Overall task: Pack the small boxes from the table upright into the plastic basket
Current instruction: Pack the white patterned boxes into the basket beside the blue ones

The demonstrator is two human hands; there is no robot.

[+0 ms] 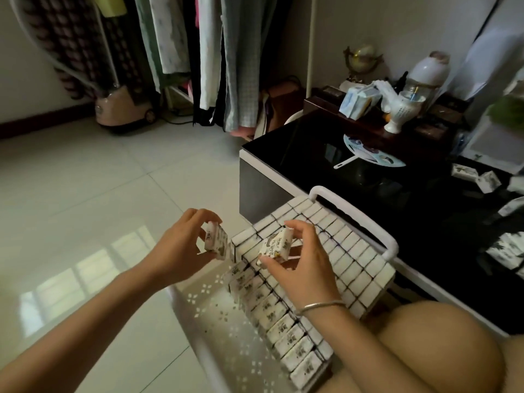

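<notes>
Now my left hand [181,246] pinches a few small white printed boxes [217,241] and my right hand [302,260] pinches one more box [276,246] over the white plastic basket [209,313], bottom middle, to stand them upright.

The print on the box [276,246] in the right hand [300,259] is too small for us to read. We cannot count the stack [216,242] in the left hand [181,251]. The right wrist covers some packed boxes [348,251]. The near end of the basket [391,248] and the loose boxes [507,251] far right are cut off.
</notes>
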